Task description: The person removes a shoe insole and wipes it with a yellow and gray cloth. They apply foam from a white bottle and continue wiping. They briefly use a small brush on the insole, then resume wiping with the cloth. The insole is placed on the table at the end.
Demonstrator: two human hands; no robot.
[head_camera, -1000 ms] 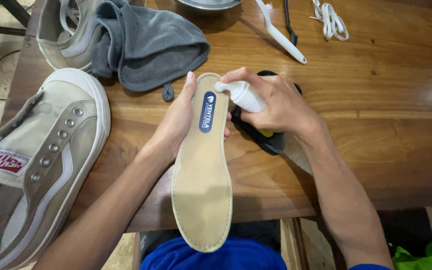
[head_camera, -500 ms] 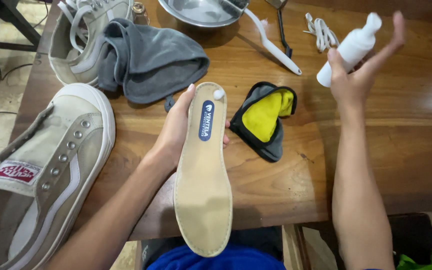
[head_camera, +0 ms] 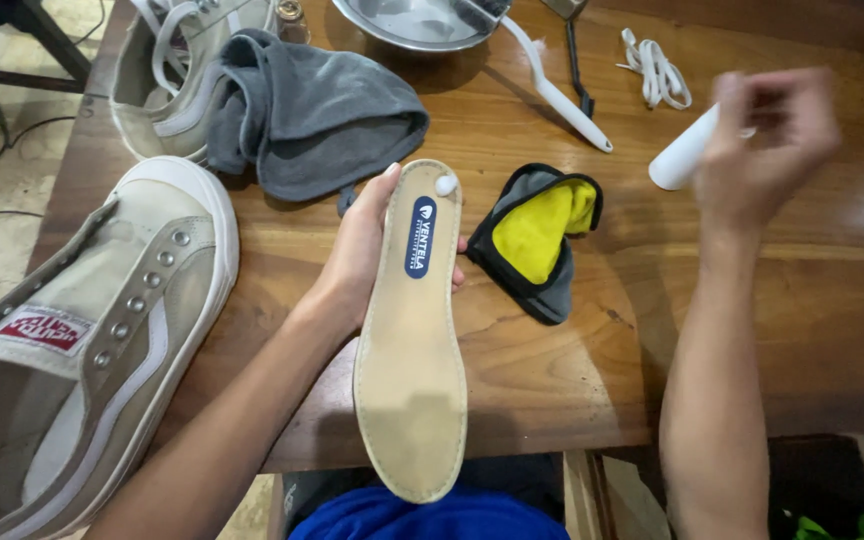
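My left hand [head_camera: 357, 262] grips a long beige insole [head_camera: 410, 350] from beneath, holding it face up over the table's front edge. A small white blob of foam [head_camera: 445, 185] sits near the insole's heel end, above a dark blue oval label. My right hand [head_camera: 767, 145] is raised at the right and blurred, closed around a white bottle [head_camera: 682, 155]. A grey and yellow cloth [head_camera: 537, 238] lies on the wooden table [head_camera: 752, 330] between my two hands.
A beige canvas shoe [head_camera: 82, 350] lies at the left edge, a second shoe [head_camera: 157, 70] at the back left beside a grey towel [head_camera: 312, 115]. A metal bowl [head_camera: 412, 20], a white-handled brush [head_camera: 557, 90] and white laces [head_camera: 657, 70] sit at the back.
My right hand took the bottle off the insole, leaving a foam blob, swung it up to the right, and has now come down lower. The insole stayed in my left hand.
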